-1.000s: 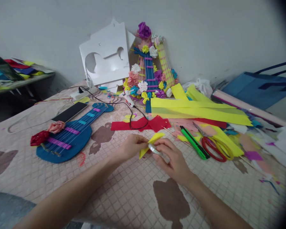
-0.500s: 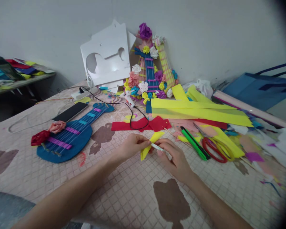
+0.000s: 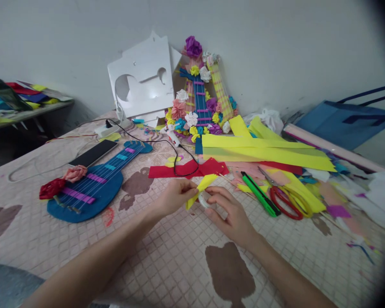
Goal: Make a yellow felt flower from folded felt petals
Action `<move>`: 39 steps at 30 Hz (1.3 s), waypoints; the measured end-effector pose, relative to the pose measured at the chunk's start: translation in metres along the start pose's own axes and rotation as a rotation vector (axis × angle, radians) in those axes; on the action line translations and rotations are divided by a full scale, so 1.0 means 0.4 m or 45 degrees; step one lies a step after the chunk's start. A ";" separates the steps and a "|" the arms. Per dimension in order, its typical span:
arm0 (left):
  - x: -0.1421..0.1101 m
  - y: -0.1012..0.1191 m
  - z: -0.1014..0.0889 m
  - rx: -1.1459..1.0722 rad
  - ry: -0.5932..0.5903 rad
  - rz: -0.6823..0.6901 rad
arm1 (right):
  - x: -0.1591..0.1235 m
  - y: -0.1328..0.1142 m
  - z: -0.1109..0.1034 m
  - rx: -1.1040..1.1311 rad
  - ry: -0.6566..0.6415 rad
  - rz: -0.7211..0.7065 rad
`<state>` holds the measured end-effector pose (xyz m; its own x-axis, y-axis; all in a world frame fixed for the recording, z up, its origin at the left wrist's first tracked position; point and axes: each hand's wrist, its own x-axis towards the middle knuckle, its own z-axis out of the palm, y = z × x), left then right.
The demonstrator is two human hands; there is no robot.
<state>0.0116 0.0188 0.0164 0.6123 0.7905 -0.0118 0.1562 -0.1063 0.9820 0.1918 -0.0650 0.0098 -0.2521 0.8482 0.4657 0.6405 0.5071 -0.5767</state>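
Observation:
My left hand (image 3: 175,196) pinches a narrow yellow felt strip (image 3: 201,188) just above the table. My right hand (image 3: 229,214) is curled round a small roll of clear tape (image 3: 205,199) pressed against that strip. Both hands meet near the middle of the patterned tablecloth (image 3: 167,265). A red felt piece (image 3: 184,169) lies just beyond them, with a black cable across it.
A blue felt guitar (image 3: 90,188) with red and pink roses lies at left beside a dark phone (image 3: 93,153). A green utility knife (image 3: 259,193), red scissors (image 3: 287,196) and long yellow felt strips (image 3: 263,149) lie at right. Flower-covered guitars (image 3: 200,98) and white board lean on the wall.
The tape roll in my right hand has turned from side-on to show its ring, and both hands have shifted slightly with the yellow strip.

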 end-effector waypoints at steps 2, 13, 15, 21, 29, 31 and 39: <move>-0.005 0.005 0.005 0.139 0.126 0.068 | -0.001 0.000 0.002 -0.006 -0.006 0.003; 0.004 -0.007 -0.023 -0.181 -0.122 -0.025 | 0.001 -0.001 -0.001 -0.028 -0.027 -0.047; 0.003 -0.002 -0.028 -0.226 -0.165 -0.060 | 0.003 -0.003 -0.003 -0.023 -0.025 -0.068; 0.002 0.004 -0.027 -0.255 -0.248 -0.112 | 0.002 -0.002 -0.004 -0.017 -0.010 -0.079; 0.003 0.003 -0.018 -0.229 -0.160 -0.053 | 0.001 -0.003 -0.004 -0.002 -0.056 -0.054; 0.002 0.006 -0.015 -0.154 -0.113 -0.019 | 0.001 -0.004 -0.004 -0.010 -0.053 -0.049; -0.015 0.011 0.008 0.363 0.128 0.190 | -0.002 -0.003 0.005 -0.017 -0.036 -0.034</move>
<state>0.0111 0.0117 0.0204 0.5673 0.8077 0.1605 0.2898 -0.3782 0.8792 0.1898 -0.0658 0.0086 -0.2895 0.8383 0.4620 0.6426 0.5280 -0.5553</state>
